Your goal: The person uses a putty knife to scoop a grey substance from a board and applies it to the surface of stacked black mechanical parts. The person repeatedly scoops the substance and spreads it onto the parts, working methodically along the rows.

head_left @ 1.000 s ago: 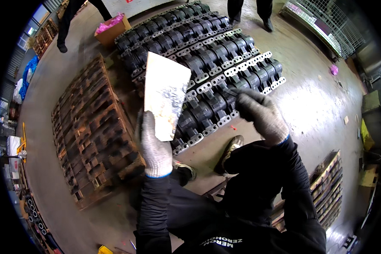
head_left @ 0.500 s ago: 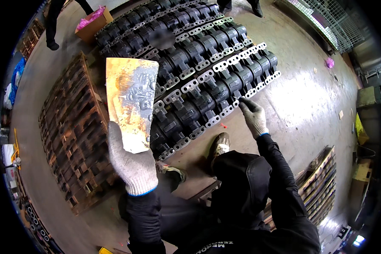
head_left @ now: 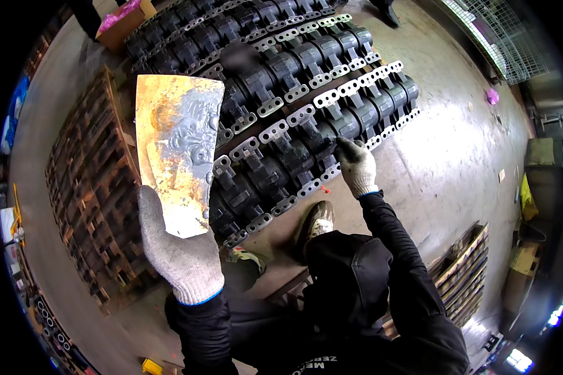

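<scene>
A piece of cardboard (head_left: 178,125), tan and smeared with thick grey paste, stands upright in my gloved left hand (head_left: 184,262), the thumb along its lower left edge. My gloved right hand (head_left: 358,169) reaches to the nearest row of black, ribbed cylindrical metal rollers (head_left: 347,122). Its dark-stained fingertips are pressed together against a roller body; whether anything small is between them is hidden. Silver plates with round holes (head_left: 309,189) line both sides of that row. More rows of such rollers (head_left: 294,59) lie behind it.
Stacked wooden pallets (head_left: 94,187) stand at the left, another pallet (head_left: 466,269) at the lower right. A cardboard box (head_left: 122,37) with pink plastic is at the far left. A wire cage (head_left: 503,44) stands far right. A small red scrap (head_left: 324,189) lies near my shoe (head_left: 319,225).
My right hand has moved left, from the silver plates at the row's near edge onto the roller bodies. The left hand with the cardboard has shifted slightly left and down in view.
</scene>
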{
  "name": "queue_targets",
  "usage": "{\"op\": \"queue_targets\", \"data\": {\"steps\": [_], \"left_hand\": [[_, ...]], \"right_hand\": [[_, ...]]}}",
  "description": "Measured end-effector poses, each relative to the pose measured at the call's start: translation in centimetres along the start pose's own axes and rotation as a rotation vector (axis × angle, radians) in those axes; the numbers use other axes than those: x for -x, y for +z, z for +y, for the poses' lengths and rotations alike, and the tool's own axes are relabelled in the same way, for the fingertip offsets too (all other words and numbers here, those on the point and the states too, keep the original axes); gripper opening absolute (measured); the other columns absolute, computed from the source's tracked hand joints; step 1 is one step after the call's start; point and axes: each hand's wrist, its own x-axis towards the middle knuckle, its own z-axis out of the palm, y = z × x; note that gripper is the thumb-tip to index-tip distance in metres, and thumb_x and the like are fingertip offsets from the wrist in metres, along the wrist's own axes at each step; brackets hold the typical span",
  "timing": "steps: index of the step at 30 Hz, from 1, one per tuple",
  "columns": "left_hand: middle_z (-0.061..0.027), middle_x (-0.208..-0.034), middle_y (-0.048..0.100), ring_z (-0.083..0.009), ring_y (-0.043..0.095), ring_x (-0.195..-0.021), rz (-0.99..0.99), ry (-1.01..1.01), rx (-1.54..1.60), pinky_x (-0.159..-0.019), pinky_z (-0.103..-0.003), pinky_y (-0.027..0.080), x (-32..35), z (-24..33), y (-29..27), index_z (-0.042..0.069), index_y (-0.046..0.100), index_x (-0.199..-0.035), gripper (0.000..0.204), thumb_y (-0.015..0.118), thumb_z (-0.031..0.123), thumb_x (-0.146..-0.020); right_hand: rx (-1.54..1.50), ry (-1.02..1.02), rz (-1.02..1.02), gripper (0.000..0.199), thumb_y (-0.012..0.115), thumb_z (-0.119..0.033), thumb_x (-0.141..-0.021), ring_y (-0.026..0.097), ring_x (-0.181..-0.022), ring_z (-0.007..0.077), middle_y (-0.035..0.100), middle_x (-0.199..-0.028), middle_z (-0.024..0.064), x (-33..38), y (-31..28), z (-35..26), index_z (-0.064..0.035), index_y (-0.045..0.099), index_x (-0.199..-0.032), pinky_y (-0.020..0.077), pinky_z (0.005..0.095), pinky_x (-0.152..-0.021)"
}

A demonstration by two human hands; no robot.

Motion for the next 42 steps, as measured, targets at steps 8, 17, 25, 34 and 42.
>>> {"op": "queue_targets", "data": {"steps": [8, 17, 25, 34, 42], "left_hand": [[-0.0192, -0.142, 0.056, -0.0342, 0.058, -0.128, 0.113, 0.171, -0.378, -0.109, -0.052, 0.048, -0.3, -0.6, 0.6, -0.005, 0.047, -0.145, 0.052, 0.047, 0.031, -0.108], [-0.0193, -0.143, 0.056, -0.0357, 0.056, -0.13, 0.091, 0.081, -0.245, -0.111, -0.056, 0.044, -0.3, -0.9, 1.0, -0.004, 0.045, -0.147, 0.053, 0.045, 0.032, -0.108], [-0.0152, -0.138, 0.059, -0.0239, 0.062, -0.122, -0.114, -0.058, 0.063, -0.102, -0.038, 0.053, -0.7, -1.1, 0.4, -0.006, 0.047, -0.142, 0.042, 0.055, 0.002, -0.102], [-0.0139, -0.14, 0.059, -0.0278, 0.059, -0.128, -0.09, -0.148, 0.1, -0.11, -0.043, 0.046, -0.9, -0.6, 0.5, -0.003, 0.051, -0.143, 0.049, 0.052, 0.03, -0.107], [-0.0149, -0.142, 0.058, -0.0284, 0.058, -0.128, -0.072, -0.143, 0.129, -0.11, -0.046, 0.047, -0.9, 0.3, 0.2, -0.003, 0.05, -0.144, 0.048, 0.052, 0.028, -0.106]], "right_hand": [[-0.271, 0.127, 0.057, 0.029, 0.068, -0.01, -0.096, 0.07, -0.087, 0.0211, 0.071, -0.097, 0.0123, -0.1, 0.8, -0.8, 0.0008, 0.067, -0.122, 0.0549, 0.0333, -0.077], [-0.717, 0.622, -0.006, 0.025, 0.067, -0.017, -0.097, 0.061, -0.087, 0.0128, 0.069, -0.1, 0.0056, 0.4, 1.3, -0.6, 0.0009, 0.065, -0.114, 0.0499, 0.0275, -0.079], [-0.757, 0.684, -0.111, 0.026, 0.06, -0.027, -0.103, 0.059, -0.076, 0.0086, 0.068, -0.091, 0.0006, 0.5, 0.5, 0.7, -0.0032, 0.064, -0.112, 0.0465, 0.024, -0.067], [-0.698, 0.723, -0.102, 0.026, 0.06, -0.026, -0.101, 0.053, -0.067, 0.0079, 0.063, -0.08, -0.0016, -0.9, 1.0, -0.6, -0.0019, 0.068, -0.107, 0.0437, 0.0248, -0.06], [-0.602, 0.656, -0.038, 0.027, 0.061, -0.026, -0.099, 0.051, -0.062, 0.0081, 0.062, -0.075, -0.0009, -0.8, 2.0, -0.7, -0.0008, 0.069, -0.102, 0.042, 0.0263, -0.057]]}}
